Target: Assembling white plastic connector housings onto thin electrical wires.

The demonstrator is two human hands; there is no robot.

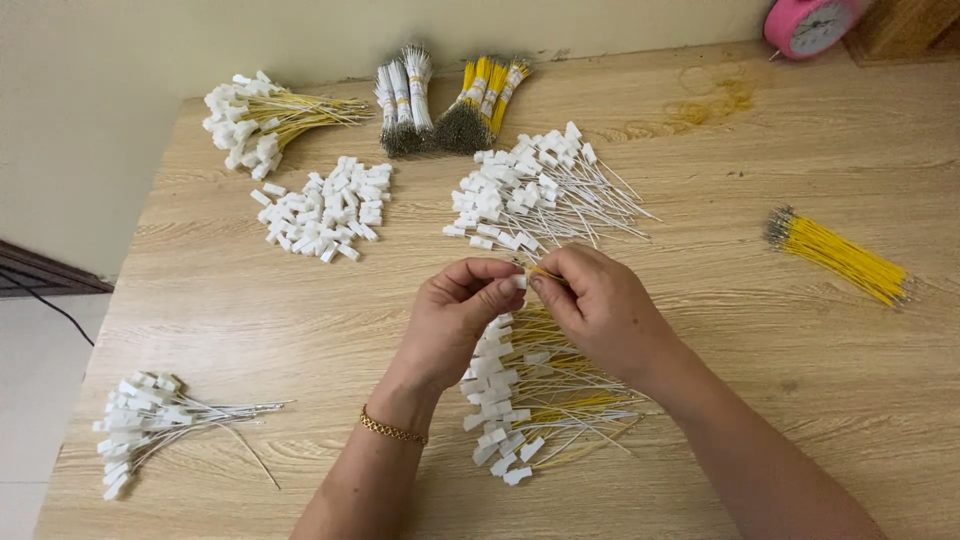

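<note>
Head view – held thing: a thin yellow wire (541, 270) with a small white plastic connector (519, 282) at its near end; its long axis runs from the connector up and to the right, held above the wooden table (820, 150), just over the nearest pile.
Left hand (462, 315): palm turned inward, thumb and forefinger pinched together on the small white plastic connector; a gold chain bracelet (392, 430) circles the wrist.
Right hand (600, 305): knuckles up, fingertips closed on the thin yellow wire – touching the left fingertips.
Pile beneath the hands (525, 405): white and yellow wires with white connectors, ends pointing right.
Beyond the hands: a heap of white-wired connectors (530, 195), wires fanning right.
Centre left: loose white connector housings (325, 210).
Far left corner: yellow-wired connectors (265, 118).
Far edge: banded bundles of white wires (403, 95) and of yellow wires (485, 100).
Right: a loose bundle of yellow wires (840, 255), lying diagonally.
Near left: a small white-wired bunch (150, 420).
Top right: a pink round clock (808, 24).
</note>
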